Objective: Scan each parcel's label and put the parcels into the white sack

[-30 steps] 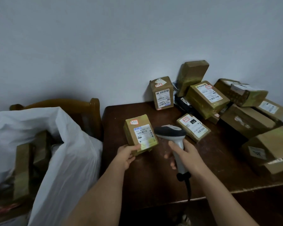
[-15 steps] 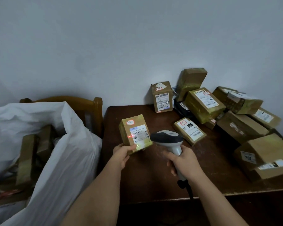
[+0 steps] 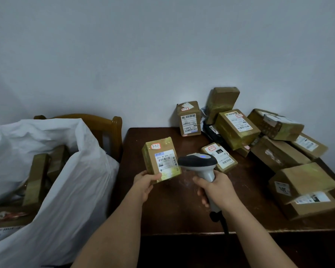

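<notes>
My left hand [image 3: 145, 183] grips the lower corner of a small taped cardboard parcel [image 3: 161, 159], held upright above the table with its white label facing me. My right hand [image 3: 216, 188] holds a grey and black barcode scanner [image 3: 198, 163] by the handle, its head pointed at the parcel's label from the right. A blue light shows on top of the scanner. The white sack [image 3: 66, 171] stands open at the left, with several brown parcels [image 3: 36, 178] inside it.
A dark wooden table [image 3: 172, 209] carries several more parcels piled at the back right [image 3: 238, 128] and near right [image 3: 306, 190]. One flat parcel [image 3: 219, 159] lies behind the scanner. A wooden chair [image 3: 112, 130] stands behind the sack, against the wall.
The red scan line seen on the label half a second ago is gone, and a blue light now shows on the scanner. Parcel and scanner stay almost in place.
</notes>
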